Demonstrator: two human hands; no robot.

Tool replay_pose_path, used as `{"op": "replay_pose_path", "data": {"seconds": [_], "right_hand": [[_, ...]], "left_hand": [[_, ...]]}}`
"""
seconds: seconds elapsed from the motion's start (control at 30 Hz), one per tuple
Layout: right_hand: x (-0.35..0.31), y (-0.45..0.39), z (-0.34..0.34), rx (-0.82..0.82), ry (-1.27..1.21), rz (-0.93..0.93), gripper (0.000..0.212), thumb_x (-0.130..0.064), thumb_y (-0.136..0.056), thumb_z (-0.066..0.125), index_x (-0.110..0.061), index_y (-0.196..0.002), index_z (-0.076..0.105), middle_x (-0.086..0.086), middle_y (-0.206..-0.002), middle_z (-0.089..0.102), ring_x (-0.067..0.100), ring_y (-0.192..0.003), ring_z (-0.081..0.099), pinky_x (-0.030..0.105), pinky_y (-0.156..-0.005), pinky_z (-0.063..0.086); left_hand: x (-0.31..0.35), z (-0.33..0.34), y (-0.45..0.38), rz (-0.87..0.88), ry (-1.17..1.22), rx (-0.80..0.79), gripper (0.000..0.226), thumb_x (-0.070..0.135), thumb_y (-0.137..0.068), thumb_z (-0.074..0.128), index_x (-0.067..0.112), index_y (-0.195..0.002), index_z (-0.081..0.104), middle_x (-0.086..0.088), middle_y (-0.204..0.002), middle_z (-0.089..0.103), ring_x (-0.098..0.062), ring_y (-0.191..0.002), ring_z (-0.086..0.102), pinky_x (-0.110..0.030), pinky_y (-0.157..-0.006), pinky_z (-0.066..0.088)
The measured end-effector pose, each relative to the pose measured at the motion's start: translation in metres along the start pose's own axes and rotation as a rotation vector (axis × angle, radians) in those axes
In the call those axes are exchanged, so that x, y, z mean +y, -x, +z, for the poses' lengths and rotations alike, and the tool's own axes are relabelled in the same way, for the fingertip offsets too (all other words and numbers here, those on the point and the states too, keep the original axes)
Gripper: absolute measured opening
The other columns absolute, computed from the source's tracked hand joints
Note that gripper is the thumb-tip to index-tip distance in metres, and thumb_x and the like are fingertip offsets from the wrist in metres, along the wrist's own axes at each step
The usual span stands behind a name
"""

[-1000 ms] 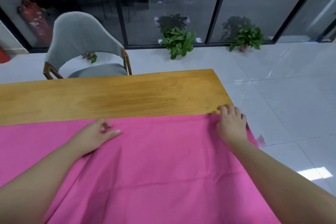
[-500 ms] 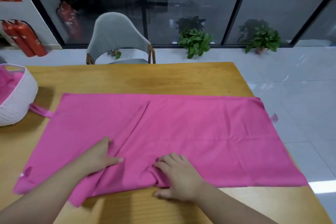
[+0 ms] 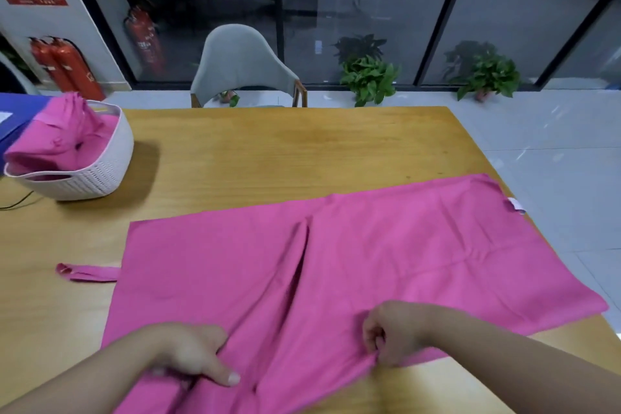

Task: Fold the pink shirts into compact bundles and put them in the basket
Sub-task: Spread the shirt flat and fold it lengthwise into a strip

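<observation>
1. Wooden table (image 3: 268, 151); grey chair (image 3: 242, 67) behind it.
2. Pink shirt (image 3: 369, 262) spread flat on the near half.
3. Left hand (image 3: 188, 353) grips the near hem, thumb on top.
4. Right hand (image 3: 393, 333) pinches the hem.
5. Basket (image 3: 100, 178) far left holds pink cloth.

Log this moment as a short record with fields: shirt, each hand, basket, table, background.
shirt: pink shirt spread flat on the table, a long crease up its middle, white tag at its far right corner
left hand: left hand grips the shirt's near edge
right hand: right hand pinches the near edge, fingers curled
basket: white basket at the table's far left, pink cloth heaped in it
table: wooden table
background: grey chair, two plants, red extinguishers by the glass wall
</observation>
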State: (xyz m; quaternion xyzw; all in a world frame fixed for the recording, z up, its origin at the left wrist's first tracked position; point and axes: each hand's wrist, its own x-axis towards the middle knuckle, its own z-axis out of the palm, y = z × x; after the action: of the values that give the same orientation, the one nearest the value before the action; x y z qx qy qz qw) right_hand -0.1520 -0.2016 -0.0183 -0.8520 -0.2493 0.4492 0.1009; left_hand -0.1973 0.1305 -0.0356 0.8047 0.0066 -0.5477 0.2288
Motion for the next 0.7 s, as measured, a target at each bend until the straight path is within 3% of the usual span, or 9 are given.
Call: {"op": "replay_pose_path", "data": {"seconds": [0.1,0.17,0.23,0.3,0.43,0.53,0.6,0.63,0.7], "right_hand": [[-0.020,-0.001,-0.025,-0.116,-0.047,0.045,0.014,-0.028,-0.077,0.076,-0.027,-0.077,0.062,-0.020,-0.057,0.057,-0.009,-0.050,0.048,0.009,-0.054,0.038],[-0.035,-0.016,-0.050,0.047,-0.012,0.024,0.021,-0.031,-0.080,0.074,-0.028,-0.069,0.057,-0.015,-0.062,0.054,-0.005,-0.054,0.047,0.014,-0.056,0.036],[-0.054,-0.035,-0.073,0.316,0.028,-0.046,0.012,-0.028,-0.084,0.071,-0.022,-0.081,0.061,-0.011,-0.074,0.055,0.004,-0.066,0.048,0.018,-0.061,0.033],[-0.077,-0.059,-0.092,0.516,0.044,-0.151,0.028,-0.028,-0.084,0.071,-0.010,-0.104,0.063,0.002,-0.097,0.061,0.014,-0.088,0.052,0.018,-0.075,0.033],[-0.130,-0.109,-0.122,0.621,-0.034,-0.263,0.059,-0.048,-0.085,0.063,-0.013,-0.131,0.050,0.001,-0.129,0.056,0.016,-0.121,0.047,0.025,-0.101,0.032],[-0.160,-0.145,-0.134,0.503,-0.145,-0.206,0.059,-0.053,-0.087,0.058,-0.018,-0.133,0.048,-0.004,-0.120,0.058,0.015,-0.117,0.052,0.025,-0.094,0.037],[-0.171,-0.166,-0.138,0.421,-0.130,-0.127,0.053,-0.049,-0.087,0.060,-0.016,-0.128,0.053,0.000,-0.112,0.060,0.019,-0.111,0.055,0.023,-0.082,0.038],[-0.174,-0.176,-0.138,0.392,-0.059,-0.089,0.048,-0.045,-0.088,0.061,-0.014,-0.124,0.057,0.004,-0.113,0.062,0.022,-0.110,0.056,0.023,-0.078,0.037],[-0.178,-0.194,-0.135,0.353,0.087,-0.038,0.030,-0.035,-0.089,0.063,-0.012,-0.108,0.064,0.010,-0.112,0.065,0.026,-0.105,0.059,0.024,-0.069,0.035]], "left_hand": [[-0.018,-0.020,0.023,0.078,0.136,0.043,0.045,0.049,-0.070,0.077,0.018,-0.098,0.062,0.006,-0.098,0.070,-0.004,-0.087,0.065,-0.021,-0.079,0.051],[-0.026,-0.047,0.040,0.139,0.242,0.151,0.045,0.045,-0.068,0.077,0.014,-0.098,0.064,0.004,-0.097,0.070,-0.009,-0.090,0.066,-0.022,-0.077,0.052],[-0.035,-0.074,0.056,0.162,0.321,0.252,0.063,0.050,-0.060,0.081,0.007,-0.103,0.063,-0.001,-0.098,0.070,-0.012,-0.087,0.067,-0.025,-0.075,0.053],[-0.043,-0.096,0.070,0.190,0.388,0.288,0.072,0.053,-0.055,0.086,0.003,-0.102,0.063,-0.005,-0.095,0.070,-0.014,-0.081,0.066,-0.027,-0.071,0.053],[-0.044,-0.132,0.093,0.268,0.602,0.352,0.035,0.031,-0.072,0.081,0.003,-0.087,0.065,-0.008,-0.075,0.068,-0.013,-0.057,0.064,-0.021,-0.049,0.049],[-0.056,-0.153,0.081,0.327,0.787,0.571,0.031,0.035,-0.064,0.085,0.011,-0.076,0.071,-0.007,-0.073,0.069,-0.012,-0.057,0.063,-0.017,-0.047,0.047],[-0.071,-0.157,0.060,0.283,0.786,0.841,0.011,0.017,-0.079,0.076,0.016,-0.073,0.067,-0.005,-0.071,0.064,-0.009,-0.056,0.055,-0.015,-0.049,0.041],[-0.081,-0.155,0.046,0.232,0.773,0.963,0.011,0.011,-0.084,0.071,0.015,-0.077,0.064,-0.005,-0.072,0.062,-0.008,-0.056,0.053,-0.017,-0.049,0.038],[-0.102,-0.140,0.023,0.163,0.898,1.032,0.012,0.013,-0.087,0.068,0.013,-0.096,0.060,-0.009,-0.087,0.063,-0.009,-0.061,0.056,-0.022,-0.053,0.042]]}}
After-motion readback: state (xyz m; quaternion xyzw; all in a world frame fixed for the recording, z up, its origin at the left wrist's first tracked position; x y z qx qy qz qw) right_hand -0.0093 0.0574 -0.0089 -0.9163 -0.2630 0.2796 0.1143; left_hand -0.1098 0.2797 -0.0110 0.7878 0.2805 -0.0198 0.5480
